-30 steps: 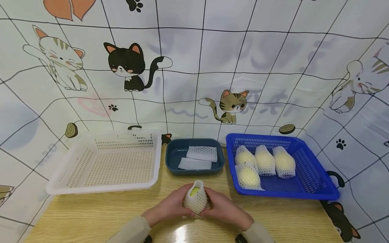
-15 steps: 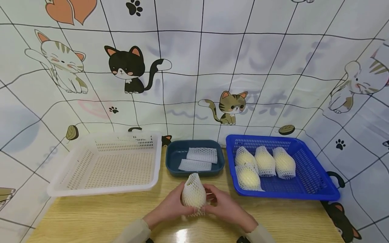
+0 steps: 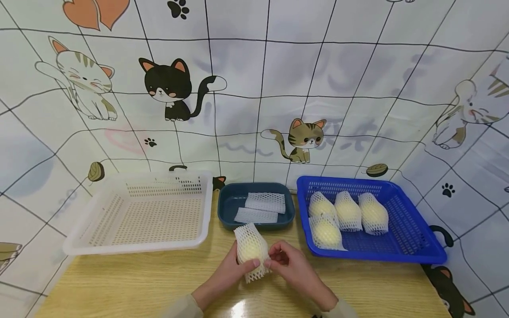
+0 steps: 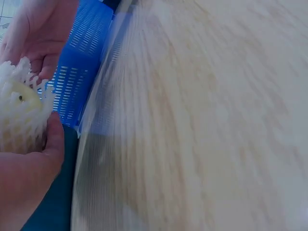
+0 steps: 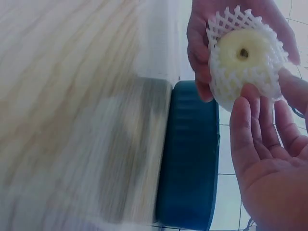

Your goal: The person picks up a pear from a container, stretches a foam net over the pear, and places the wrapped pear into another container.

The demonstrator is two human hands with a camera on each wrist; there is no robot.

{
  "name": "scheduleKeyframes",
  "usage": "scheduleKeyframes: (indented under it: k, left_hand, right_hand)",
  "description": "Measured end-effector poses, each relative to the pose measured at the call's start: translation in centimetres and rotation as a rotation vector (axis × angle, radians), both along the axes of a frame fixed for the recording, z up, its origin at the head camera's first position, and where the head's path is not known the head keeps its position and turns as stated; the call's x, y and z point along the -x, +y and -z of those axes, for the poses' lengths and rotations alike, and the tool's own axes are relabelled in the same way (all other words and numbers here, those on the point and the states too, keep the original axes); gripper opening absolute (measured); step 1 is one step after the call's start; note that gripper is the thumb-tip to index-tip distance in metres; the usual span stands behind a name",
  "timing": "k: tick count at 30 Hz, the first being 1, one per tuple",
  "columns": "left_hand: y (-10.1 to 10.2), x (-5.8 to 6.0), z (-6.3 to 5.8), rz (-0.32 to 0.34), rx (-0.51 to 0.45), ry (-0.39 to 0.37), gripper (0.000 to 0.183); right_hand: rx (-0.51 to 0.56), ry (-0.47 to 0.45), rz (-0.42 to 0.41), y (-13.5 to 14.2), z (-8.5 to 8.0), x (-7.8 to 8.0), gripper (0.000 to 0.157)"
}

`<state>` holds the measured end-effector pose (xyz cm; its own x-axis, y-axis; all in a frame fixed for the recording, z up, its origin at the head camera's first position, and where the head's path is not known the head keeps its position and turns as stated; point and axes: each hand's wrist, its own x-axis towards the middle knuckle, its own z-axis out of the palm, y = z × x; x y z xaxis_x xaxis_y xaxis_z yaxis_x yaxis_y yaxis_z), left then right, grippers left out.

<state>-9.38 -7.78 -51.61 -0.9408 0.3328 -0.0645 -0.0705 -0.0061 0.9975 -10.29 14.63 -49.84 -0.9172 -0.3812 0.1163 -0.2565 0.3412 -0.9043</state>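
In front of the dark teal tray, my left hand (image 3: 227,270) holds a pale yellow round fruit (image 5: 248,45) inside a white foam net sleeve (image 3: 244,230), the thumb across its lower side. The sleeve's upper end leans to the left and stands past the fruit. At its lower right edge, my right hand (image 3: 293,268) pinches the netting between thumb and fingertips. The right wrist view looks into the sleeve's frayed opening, where the fruit's end shows a dark spot. The left wrist view catches only part of both hands and the netted fruit (image 4: 21,115).
A blue basket (image 3: 397,256) at the right holds several netted fruits (image 3: 347,212). The teal tray (image 3: 226,221) at centre back contains two flat foam nets (image 3: 264,202). At the left stands a white basket (image 3: 159,221). All are on a wooden table (image 3: 139,282) before a cat-print backdrop.
The netted fruit has tilted, its upper end going left and its lower end right. The left thumb now lies across its side. My right hand has shifted from gripping its side to the lower edge.
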Motion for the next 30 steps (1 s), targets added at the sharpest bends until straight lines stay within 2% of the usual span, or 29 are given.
scheduleKeyframes:
  k: [6, 12, 15, 20, 22, 25, 30]
  left_hand:
    - [0.5, 0.2, 0.2, -0.084, -0.02, -0.015, 0.08]
    - [0.5, 0.5, 0.0, -0.164, 0.0, -0.03, 0.077]
    - [0.4, 0.4, -0.2, -0.16, 0.028, -0.033, 0.082]
    - [0.3, 0.3, -0.4, -0.135, 0.055, -0.027, 0.086]
    - [0.3, 0.2, -0.5, -0.126, 0.052, -0.021, 0.09]
    - [0.3, 0.2, -0.7, -0.117, 0.078, 0.008, 0.097]
    - [0.6, 0.1, -0.6, -0.115, 0.208, 0.124, 0.1]
  right_hand:
    - [0.003, 0.016, 0.0, -0.3, -0.4, -0.1, 0.02]
    - [0.0, 0.043, -0.085, -0.2, -0.2, -0.4, 0.015]
    - [0.013, -0.007, -0.067, 0.0, 0.0, -0.4, 0.015]
    - [0.073, -0.098, 0.075, 0.0, -0.2, -0.2, 0.02]
    - [0.113, -0.115, 0.088, -0.1, -0.4, 0.0, 0.026]
    - [0.177, -0.164, 0.037, -0.4, -0.7, 0.3, 0.038]
    - [0.237, -0.261, -0.071, -0.8, -0.9, 0.7, 0.05]
